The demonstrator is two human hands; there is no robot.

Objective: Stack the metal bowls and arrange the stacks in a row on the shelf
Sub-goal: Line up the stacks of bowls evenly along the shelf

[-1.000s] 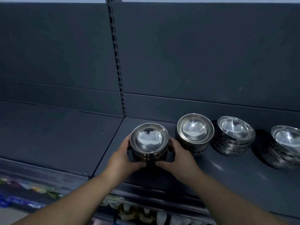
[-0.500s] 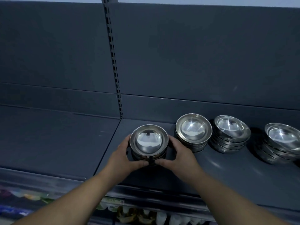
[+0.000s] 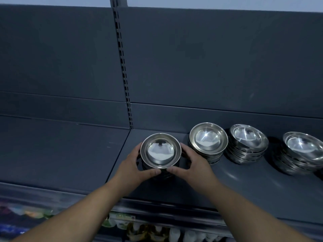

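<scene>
As hands (image 3: 130, 167) (image 3: 194, 165) clasp it, bowl stack (image 3: 160, 151) between them, on shelf (image 3: 244, 186)

- Between the left hand (image 3: 132, 165) and the right hand (image 3: 195, 165): the held stack (image 3: 160, 151) fills the gap.
- Right of the right hand: a second stack (image 3: 208, 138) stands just beside the fingers, leaving only a narrow gap. A third stack (image 3: 249, 140) and a fourth stack (image 3: 304, 147) block the row farther right.
- Left of the left hand: bare shelf (image 3: 61, 154) gives wide passage.
- Beyond the hands: the back panel (image 3: 209, 67) and the slotted post (image 3: 122, 67) close the far side.
- Nearer than the hands: a bare shelf strip runs to the front edge.
</scene>
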